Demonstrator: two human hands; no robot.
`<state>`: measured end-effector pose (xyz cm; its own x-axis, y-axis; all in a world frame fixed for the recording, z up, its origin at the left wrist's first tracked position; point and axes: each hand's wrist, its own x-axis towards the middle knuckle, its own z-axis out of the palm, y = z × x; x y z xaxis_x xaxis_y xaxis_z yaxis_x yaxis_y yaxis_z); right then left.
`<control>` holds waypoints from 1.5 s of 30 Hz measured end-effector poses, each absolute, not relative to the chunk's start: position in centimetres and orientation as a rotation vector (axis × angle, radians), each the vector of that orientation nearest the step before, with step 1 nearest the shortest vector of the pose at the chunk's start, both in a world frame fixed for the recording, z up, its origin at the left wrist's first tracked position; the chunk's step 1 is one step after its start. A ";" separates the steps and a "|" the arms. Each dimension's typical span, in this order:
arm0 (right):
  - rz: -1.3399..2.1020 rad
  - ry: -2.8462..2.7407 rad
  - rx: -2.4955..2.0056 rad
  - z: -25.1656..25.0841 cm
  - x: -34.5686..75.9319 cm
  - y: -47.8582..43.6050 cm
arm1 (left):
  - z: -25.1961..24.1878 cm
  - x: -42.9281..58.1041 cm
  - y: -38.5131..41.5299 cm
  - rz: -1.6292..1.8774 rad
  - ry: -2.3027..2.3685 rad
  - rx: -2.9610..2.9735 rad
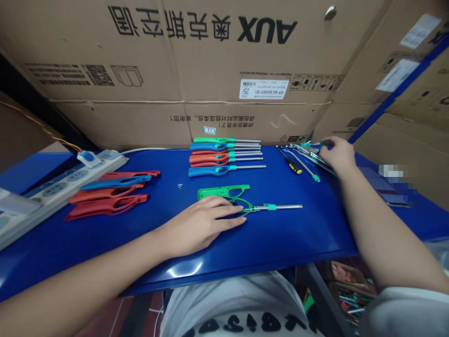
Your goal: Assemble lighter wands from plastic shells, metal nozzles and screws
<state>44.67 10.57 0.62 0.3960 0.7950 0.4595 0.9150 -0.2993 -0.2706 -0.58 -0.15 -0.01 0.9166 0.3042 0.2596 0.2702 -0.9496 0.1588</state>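
Observation:
My left hand [206, 220] lies palm down over a green lighter half with a metal tube [286, 207]. Its fingers are stretched out and slightly apart, and they hide most of that handle. Just behind it is another green handle half [222, 192]. At the back right, my right hand [338, 152] is at a pile of thin metal tubes and wires [308, 152], fingers bent inward; whatever is between them is hidden. Near this pile lie a black and yellow screwdriver [293, 164] and a single metal tube with a teal collar [308, 171].
Several long-necked lighters [210, 159] lie in a row at the back. Red and blue handle halves [108, 204] rest beside a white power strip [56, 189] at left. Tiny screws [180, 186] sit mid-table. A cardboard wall [157, 84] stands behind; boxes of parts [351, 290] are below right.

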 end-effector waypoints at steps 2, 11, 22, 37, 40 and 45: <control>-0.197 -1.463 -2.014 1.4 43.4 10.3 | 0.0 -0.5 -0.1 0.431 0.437 2.941; 0.638 -1.980 -1.357 2.5 34.4 7.2 | -0.5 -0.6 0.4 0.637 0.727 2.846; 0.850 -2.478 -1.342 1.6 31.6 5.7 | -0.3 -0.3 0.5 0.584 0.800 2.798; 0.668 -2.514 -0.966 2.1 28.6 3.4 | -0.5 -0.2 0.3 0.596 0.956 2.516; 0.645 -2.574 -0.848 1.4 27.3 2.8 | -0.4 -0.1 0.2 0.591 0.995 2.471; 0.599 -2.634 -0.820 0.0 26.2 2.5 | -0.4 -0.2 0.1 0.605 1.003 2.462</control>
<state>26.17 2.51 0.04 -0.7852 0.5949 0.1719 0.4621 0.7477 -0.4768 -0.15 0.14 -0.40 0.6469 0.7254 0.2352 0.5465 -0.6561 0.5205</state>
